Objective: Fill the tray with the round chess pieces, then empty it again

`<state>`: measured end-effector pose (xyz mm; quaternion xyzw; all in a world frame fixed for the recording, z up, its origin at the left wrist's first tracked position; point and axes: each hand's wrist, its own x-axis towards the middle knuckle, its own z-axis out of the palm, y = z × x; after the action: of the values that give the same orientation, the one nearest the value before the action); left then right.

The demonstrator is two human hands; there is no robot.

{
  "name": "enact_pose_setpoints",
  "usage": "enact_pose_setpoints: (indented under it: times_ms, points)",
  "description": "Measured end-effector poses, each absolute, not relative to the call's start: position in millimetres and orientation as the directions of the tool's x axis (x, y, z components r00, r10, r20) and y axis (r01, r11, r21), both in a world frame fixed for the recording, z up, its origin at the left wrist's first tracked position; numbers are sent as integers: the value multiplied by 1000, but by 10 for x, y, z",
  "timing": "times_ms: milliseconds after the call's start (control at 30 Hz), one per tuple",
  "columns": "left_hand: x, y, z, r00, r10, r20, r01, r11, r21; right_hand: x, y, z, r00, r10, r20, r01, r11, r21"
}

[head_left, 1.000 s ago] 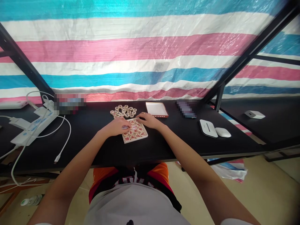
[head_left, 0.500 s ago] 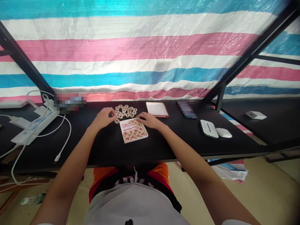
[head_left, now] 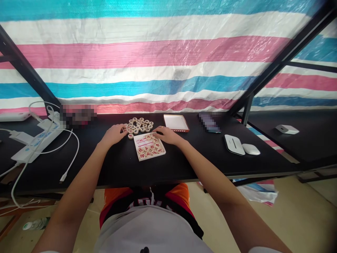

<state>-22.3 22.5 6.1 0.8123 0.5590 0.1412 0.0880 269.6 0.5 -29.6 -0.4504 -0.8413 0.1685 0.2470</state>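
A square white box (head_left: 140,140) lies on the black table, partly filled with round Chinese chess pieces (head_left: 152,147) bearing red characters. Its upper left part shows a pinkish printed bottom. Behind it sits a loose cluster of more pieces (head_left: 142,125), mostly with dark characters. My left hand (head_left: 115,134) is at the cluster's left side, thumb and fingers closed round a piece. A red-marked piece (head_left: 131,136) stands alone between that hand and the box. At the box's far right corner, my right hand (head_left: 167,135) has its fingertips bent onto a red-marked piece.
An upturned box lid (head_left: 176,122) lies behind my right hand. Farther right are a blurred phone (head_left: 210,123), a white flat device (head_left: 234,144) and a white mouse-like object (head_left: 251,149). A power strip (head_left: 39,142) with white cables (head_left: 72,163) occupies the left.
My left hand has shifted slightly left, away from the lone piece and along the cluster's edge. My right hand stays at the box corner.
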Motion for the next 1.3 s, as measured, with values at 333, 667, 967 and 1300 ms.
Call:
enact_pose_setpoints:
  times_ms: [333,667,967,1300]
  points:
    - [-227,203,59,545,822,-164,803,-455,386,2699,9,-295,-475,840,261,663,537,-521]
    - [-164,230,-42,535,844,35,784,-512,351,2701,6,-292,-476,841,256,666,536,-520]
    - [-149,274,-119,537,838,101,765,-534,360,2701,0,-274,-480,840,255,669,538,-513]
    - [-72,316,-213,503,851,150,777,-521,352,2686,-7,-272,-481,839,255,675,540,-502]
